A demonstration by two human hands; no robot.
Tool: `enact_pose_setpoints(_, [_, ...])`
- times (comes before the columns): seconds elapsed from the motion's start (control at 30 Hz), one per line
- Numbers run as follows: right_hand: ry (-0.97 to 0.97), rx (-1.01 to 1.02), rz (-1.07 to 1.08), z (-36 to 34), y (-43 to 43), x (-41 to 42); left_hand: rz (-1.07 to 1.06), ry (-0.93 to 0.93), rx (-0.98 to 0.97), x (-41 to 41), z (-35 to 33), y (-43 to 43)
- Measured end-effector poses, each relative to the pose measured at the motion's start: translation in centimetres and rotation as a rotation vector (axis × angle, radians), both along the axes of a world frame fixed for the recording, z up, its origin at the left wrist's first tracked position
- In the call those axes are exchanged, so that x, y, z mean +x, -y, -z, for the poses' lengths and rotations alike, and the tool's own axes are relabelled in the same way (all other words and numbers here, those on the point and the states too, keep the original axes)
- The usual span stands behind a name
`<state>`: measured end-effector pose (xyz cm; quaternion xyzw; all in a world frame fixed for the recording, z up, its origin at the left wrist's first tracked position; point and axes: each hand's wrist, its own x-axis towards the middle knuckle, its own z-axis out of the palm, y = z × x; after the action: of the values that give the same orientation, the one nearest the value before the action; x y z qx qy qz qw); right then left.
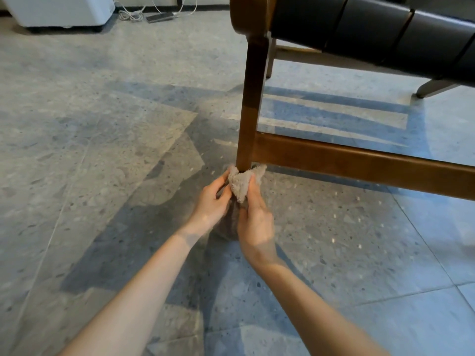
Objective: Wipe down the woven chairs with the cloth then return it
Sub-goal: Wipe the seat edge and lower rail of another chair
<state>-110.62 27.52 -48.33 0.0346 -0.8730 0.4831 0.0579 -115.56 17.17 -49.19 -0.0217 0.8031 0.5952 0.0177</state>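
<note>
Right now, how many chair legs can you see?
3. The near leg, its foot wrapped in the cloth; a far leg just behind; a right leg. A fourth may be hidden.

Floor [90,124] left of the front chair leg [250,106]: open, wide approach. Right of it, the low side rail [359,163] blocks just above the floor. A hand fits through the gap between rail and strap seat [372,34]. White appliance [59,11] and cables [156,16] are far back, well apart.

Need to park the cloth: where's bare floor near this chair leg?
Bare floor spreads left of the chair leg, up to the white appliance and cables; more lies before the lower rail. Crowded at the leg's foot, where left hand and right hand grip the cloth.
</note>
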Motion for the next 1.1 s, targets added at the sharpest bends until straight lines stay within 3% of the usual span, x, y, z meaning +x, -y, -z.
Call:
enact_pose_setpoints(0.23, [0.072, -0.155, 0.092, -1.2, 1.1, -2.7, -0.011, -0.048, 0.062, -1.8, -2.5, -0.8])
enact_pose_setpoints(0.43, [0.176, -0.095, 0.089, -0.6, 0.5, -5.1, 0.1, -0.072, 0.028, -2.5, -2.1, -0.5])
enact_pose_setpoints(0.77, [0.281, -0.058, -0.047, 3.7, -0.9, -5.1, 0.15, 0.066, 0.014, -1.4, 1.7, 0.3])
enact_pose_setpoints(0.97, [0.291, -0.067, -0.012, 4.1, -1.0, -4.8, 0.113, 0.022, 0.014, -0.5, 2.1, 0.0])
enact_pose_setpoints(1.1, [0.146, -0.113, 0.004, 2.0, -1.2, -4.7, 0.064, -0.043, 0.132, -1.2, 0.1, -0.8])
